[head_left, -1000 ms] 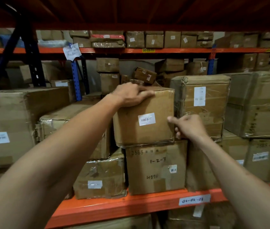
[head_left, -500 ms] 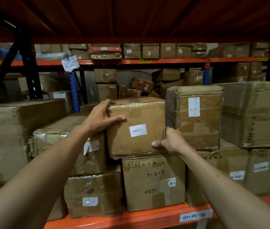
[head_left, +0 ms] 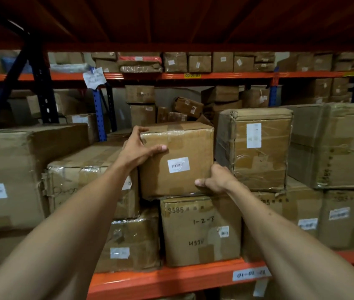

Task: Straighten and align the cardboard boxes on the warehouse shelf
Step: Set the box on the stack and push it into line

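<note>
A small brown cardboard box [head_left: 184, 148] with a white barcode label sits on top of a box marked "3585" [head_left: 199, 230] in the middle of the shelf. My left hand [head_left: 138, 151] grips its upper left corner, thumb across the front face and fingers over the top edge. My right hand [head_left: 215, 179] holds its lower right corner, thumb under the front bottom edge. The box stands nearly square to the shelf front, between a wrapped box [head_left: 80, 180] on the left and a taller taped box [head_left: 256, 148] on the right.
The orange shelf beam [head_left: 171, 280] runs along the front, carrying a white tag "01-02-02". Large boxes fill both sides, including one at the far left [head_left: 9, 169] and one at the far right [head_left: 340, 146]. Blue uprights [head_left: 99, 115] and further stocked racks stand behind.
My left hand slid from the box's top to its upper left corner, and my right hand went from the right side to the lower right corner. The view tilted upward.
</note>
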